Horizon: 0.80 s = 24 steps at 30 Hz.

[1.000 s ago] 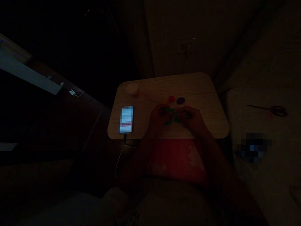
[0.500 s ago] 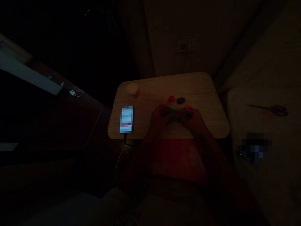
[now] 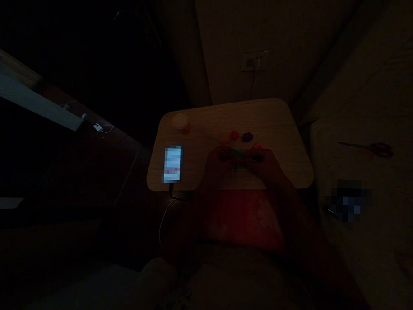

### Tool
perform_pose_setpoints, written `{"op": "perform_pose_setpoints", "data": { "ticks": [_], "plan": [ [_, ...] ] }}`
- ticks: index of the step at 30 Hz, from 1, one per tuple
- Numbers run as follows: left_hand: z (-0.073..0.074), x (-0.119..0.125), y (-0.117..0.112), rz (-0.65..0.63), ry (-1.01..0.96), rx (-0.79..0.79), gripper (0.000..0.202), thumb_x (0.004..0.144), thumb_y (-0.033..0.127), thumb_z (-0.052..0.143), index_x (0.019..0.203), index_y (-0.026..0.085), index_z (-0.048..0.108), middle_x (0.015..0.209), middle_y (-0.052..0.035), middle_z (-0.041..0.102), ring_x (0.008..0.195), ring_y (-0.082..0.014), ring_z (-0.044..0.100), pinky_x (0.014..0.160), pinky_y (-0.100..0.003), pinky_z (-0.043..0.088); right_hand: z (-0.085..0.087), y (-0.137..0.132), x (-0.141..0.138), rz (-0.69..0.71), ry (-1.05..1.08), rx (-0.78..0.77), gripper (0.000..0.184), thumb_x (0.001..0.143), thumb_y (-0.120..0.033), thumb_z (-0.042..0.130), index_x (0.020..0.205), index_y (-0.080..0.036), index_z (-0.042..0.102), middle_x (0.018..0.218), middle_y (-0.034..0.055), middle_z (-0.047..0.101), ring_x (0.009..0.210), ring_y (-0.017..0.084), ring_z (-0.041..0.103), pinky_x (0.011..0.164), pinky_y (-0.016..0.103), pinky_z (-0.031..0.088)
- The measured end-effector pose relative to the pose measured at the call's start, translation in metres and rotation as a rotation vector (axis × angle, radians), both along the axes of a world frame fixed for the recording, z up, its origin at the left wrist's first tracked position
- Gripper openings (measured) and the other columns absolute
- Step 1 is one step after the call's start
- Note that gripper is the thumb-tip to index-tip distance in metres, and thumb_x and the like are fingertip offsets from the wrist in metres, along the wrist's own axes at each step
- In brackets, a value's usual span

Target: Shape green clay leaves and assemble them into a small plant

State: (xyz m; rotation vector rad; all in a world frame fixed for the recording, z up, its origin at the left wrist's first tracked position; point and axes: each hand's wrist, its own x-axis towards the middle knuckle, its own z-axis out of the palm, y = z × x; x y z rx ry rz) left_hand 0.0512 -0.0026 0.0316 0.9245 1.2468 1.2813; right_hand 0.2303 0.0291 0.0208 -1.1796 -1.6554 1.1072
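Observation:
In dim light both hands are together over the front of a small wooden table. My left hand has its fingers closed on the left side of a soft-looking green piece, like modelling clay. My right hand pinches the right side of it. A dark spot with a bright edge shows at the right fingers; I cannot make out what it is. Just beyond the hands lie a red ball, a purple lump, a dim orange piece and a pinkish-orange piece.
A lidded tub stands at the table's back left. Nearer me lies a lit phone with a cable running off the front edge. Scissors and a blurred dark object rest on the pale surface to the right. A wall socket is behind.
Both hands stay on the green piece, whose visible shape between the fingers has altered slightly. The view has shifted a little; the other things lie as before.

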Motion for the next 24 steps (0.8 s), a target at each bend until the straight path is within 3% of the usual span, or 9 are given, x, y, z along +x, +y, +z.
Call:
{"op": "perform_pose_setpoints", "data": {
  "ticks": [9, 15, 20, 24],
  "plan": [
    [-0.01, -0.001, 0.004, -0.11, -0.044, 0.103, 0.062, 0.057, 0.022, 0.097, 0.109, 0.019, 0.065, 0.099, -0.0047, 0.077, 0.088, -0.0185, 0.076, 0.083, -0.032, 0.062, 0.012, -0.004, 0.004, 0.009, 0.1, -0.051, 0.027, 0.073, -0.045, 0.081, 0.072, -0.019, 0.076, 0.073, 0.0036, 0.069, 0.068, 0.017, 0.06, 0.064, 0.03, 0.045],
    [-0.004, -0.005, 0.003, -0.143, 0.085, 0.17, 0.071, 0.061, 0.024, 0.098, 0.122, 0.022, 0.061, 0.101, -0.0021, 0.072, 0.08, -0.0151, 0.075, 0.073, -0.026, 0.061, 0.011, -0.005, 0.006, -0.025, 0.184, -0.115, 0.039, 0.08, -0.058, 0.076, 0.073, -0.02, 0.074, 0.073, 0.0031, 0.066, 0.067, 0.017, 0.056, 0.061, 0.03, 0.044],
    [-0.001, -0.005, 0.0, -0.196, 0.155, 0.214, 0.07, 0.064, 0.027, 0.097, 0.124, 0.026, 0.06, 0.114, -0.0027, 0.069, 0.076, -0.0123, 0.072, 0.071, -0.026, 0.06, 0.007, -0.003, 0.004, -0.015, 0.087, -0.026, 0.031, 0.07, -0.052, 0.086, 0.073, -0.022, 0.078, 0.071, 0.002, 0.067, 0.077, 0.02, 0.06, 0.073, 0.033, 0.048],
    [-0.005, -0.007, 0.001, -0.219, 0.149, 0.221, 0.063, 0.067, 0.029, 0.094, 0.121, 0.024, 0.061, 0.124, -0.0054, 0.066, 0.085, -0.0144, 0.073, 0.074, -0.028, 0.06, 0.008, -0.005, 0.005, -0.048, 0.106, -0.075, 0.031, 0.072, -0.049, 0.086, 0.069, -0.02, 0.076, 0.069, 0.0012, 0.064, 0.066, 0.016, 0.055, 0.062, 0.03, 0.043]
  ]
}}
